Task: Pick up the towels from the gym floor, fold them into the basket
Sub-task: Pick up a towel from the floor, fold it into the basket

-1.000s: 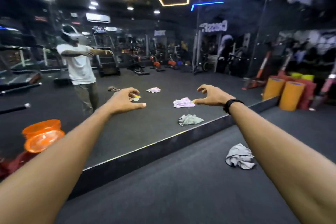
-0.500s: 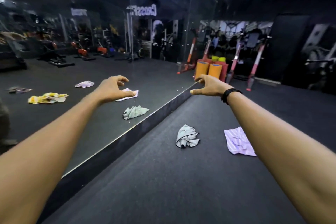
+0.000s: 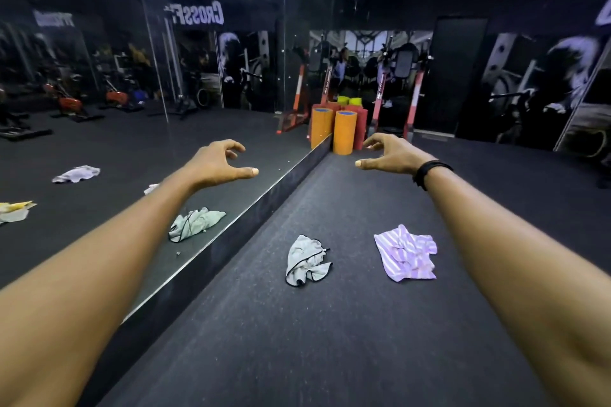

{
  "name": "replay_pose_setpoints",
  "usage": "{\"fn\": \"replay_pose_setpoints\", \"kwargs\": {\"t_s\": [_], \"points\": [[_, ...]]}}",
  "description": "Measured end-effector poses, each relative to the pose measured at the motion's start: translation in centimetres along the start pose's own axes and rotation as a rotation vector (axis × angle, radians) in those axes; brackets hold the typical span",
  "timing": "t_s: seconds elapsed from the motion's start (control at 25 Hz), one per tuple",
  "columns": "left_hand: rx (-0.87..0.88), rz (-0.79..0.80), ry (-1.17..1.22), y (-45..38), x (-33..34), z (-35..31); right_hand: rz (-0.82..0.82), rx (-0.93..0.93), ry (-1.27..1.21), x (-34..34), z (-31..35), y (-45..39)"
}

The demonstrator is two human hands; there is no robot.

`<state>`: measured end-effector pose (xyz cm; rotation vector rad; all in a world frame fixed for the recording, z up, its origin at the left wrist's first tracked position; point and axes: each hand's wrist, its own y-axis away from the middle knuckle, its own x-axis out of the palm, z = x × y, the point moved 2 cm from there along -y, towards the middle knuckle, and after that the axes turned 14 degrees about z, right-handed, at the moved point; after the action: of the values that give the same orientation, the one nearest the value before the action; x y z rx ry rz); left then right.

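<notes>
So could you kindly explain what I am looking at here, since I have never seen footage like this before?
This comes from a camera worn on a person's head, looking forward and down. The two bare arms are that person's own. The left hand and right hand reach out with loosely curled fingers and hold nothing. On the dark gym floor lie a crumpled grey towel and a lilac striped towel. The wall at left is a mirror, so the cloths there are reflections. No basket is in view.
</notes>
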<state>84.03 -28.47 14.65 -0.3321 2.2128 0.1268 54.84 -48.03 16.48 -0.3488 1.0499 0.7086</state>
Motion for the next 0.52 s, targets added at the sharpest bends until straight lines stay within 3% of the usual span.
{"fn": "replay_pose_setpoints", "kwargs": {"t_s": [0.52], "points": [[0.012,0.035,0.023,-31.9,1.7,-2.3,0.055,0.029,-0.022,-10.1,-11.7,-25.8]]}}
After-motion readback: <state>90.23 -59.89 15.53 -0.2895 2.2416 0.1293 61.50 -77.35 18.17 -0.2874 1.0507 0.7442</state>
